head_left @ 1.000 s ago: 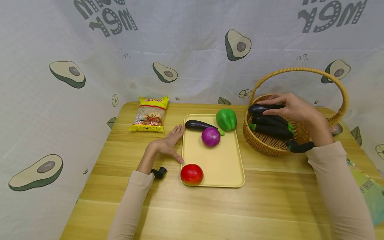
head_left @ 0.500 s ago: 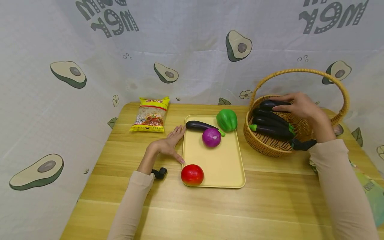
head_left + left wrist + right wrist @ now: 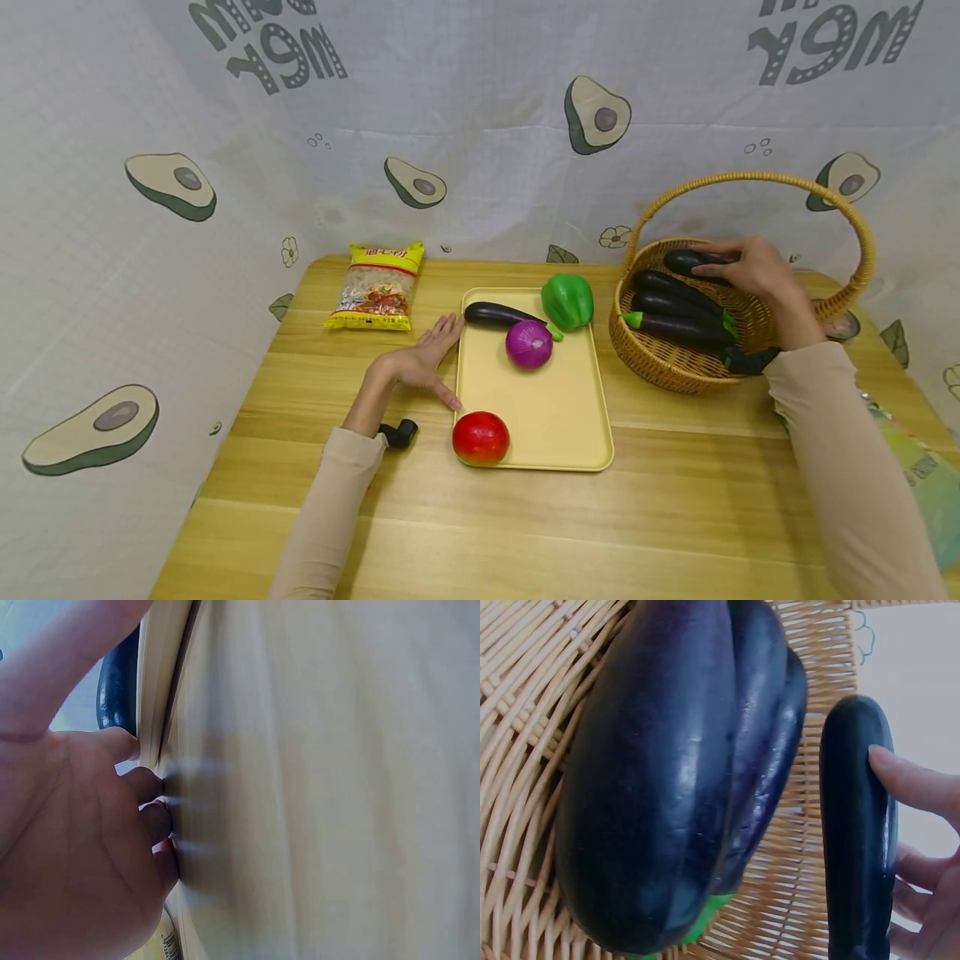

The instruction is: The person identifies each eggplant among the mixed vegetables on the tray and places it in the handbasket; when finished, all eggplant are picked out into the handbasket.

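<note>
Held eggplant (image 3: pixel 684 262) at far side of basket (image 3: pixel 651 363), in right grip (image 3: pixel 759 271)

Surroundings: basket occupies the tabletop's (image 3: pixel 540 533) far right corner. Its handle (image 3: pixel 750 176) arches above, right foot just beside the wrist in the head view. Inside, three eggplants (image 3: pixel 678 328) lie side by side, green stem ends showing. A printed bag (image 3: pixel 921 483) at the right edge is partly behind the right sleeve (image 3: pixel 840 450).

Tray (image 3: pixel 558 408) mid-tabletop. Toward its far edge: a tray eggplant (image 3: pixel 498 313), a purple onion (image 3: pixel 529 344) just nearer and, at the far right corner, a green pepper (image 3: pixel 567 301). Red tomato (image 3: pixel 481 438) at the near left corner. Yellow packet (image 3: pixel 378 287) at the tabletop's far left corner.

Left grip (image 3: pixel 418 364): digits spread, holding nothing, at the tray's left edge; pressure on the tray cannot be told.

Right grip: pinches the held eggplant between thumb (image 3: pixel 911 780) and fingers. Blunt end points left, out of the grip; other end covered by the hand in the head view. Right wrist view: visible gap between it and the three eggplants. Contact with the basket cannot be told.
</note>
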Demonstrator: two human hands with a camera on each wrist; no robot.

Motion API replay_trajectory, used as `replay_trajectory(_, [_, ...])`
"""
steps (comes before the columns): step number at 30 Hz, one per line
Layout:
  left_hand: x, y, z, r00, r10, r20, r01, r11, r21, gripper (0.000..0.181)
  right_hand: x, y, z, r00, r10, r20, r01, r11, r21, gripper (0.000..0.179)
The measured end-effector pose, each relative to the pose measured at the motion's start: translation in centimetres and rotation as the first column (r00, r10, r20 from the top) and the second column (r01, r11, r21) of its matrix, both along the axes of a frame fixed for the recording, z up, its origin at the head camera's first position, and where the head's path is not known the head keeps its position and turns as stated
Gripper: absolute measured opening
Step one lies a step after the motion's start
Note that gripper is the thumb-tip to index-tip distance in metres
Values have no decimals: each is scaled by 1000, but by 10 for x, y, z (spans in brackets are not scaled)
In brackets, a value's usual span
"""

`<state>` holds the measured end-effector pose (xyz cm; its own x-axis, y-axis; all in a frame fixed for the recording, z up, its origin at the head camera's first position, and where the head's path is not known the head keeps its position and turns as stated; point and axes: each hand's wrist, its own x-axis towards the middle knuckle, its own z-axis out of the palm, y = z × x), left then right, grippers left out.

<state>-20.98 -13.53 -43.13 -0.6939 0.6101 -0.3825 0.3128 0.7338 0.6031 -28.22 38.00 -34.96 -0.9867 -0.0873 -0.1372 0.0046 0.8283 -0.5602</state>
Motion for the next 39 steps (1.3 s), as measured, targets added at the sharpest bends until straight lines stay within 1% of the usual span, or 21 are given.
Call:
replay_trajectory(6, [0, 1, 0, 1000, -3, -7, 3, 1000, -3, 145, -6, 2, -11, 1000, -27, 9, 27, 999, -19, 56])
replay_trajectory(10, [0, 0, -1, 1000, -1, -4, 1, 1000, -5, 144, -9, 3, -13, 999, -22, 39, 22, 1000, -9, 57])
replay_trajectory(17, [0, -1, -1, 1000, -6, -12, 6, 1000, 5, 145, -15, 5, -17, 998, -31, 51, 31, 1000, 6, 60])
replay_trajectory(22, [0, 0, -2, 1000, -4, -11, 4, 1000, 7, 144, -19, 6, -19, 999, 11, 50, -12, 1000, 17, 57])
replay_trajectory(28, [-1, 0, -3, 1000, -8, -19, 8, 1000, 3, 145, -20, 7, -20, 994, 74, 84, -76, 997, 26, 56])
replay_trajectory(33, [0, -1, -2, 1000, -6, -21, 6, 1000, 2, 144, -21, 4, -19, 989, 132, 66, -136, 989, 57, 50])
replay_trajectory(39, [1, -1, 0, 1000, -7, -12, 7, 1000, 13, 143, -22, 4, -15, 979, 169, 115, -179, 980, 84, 53])
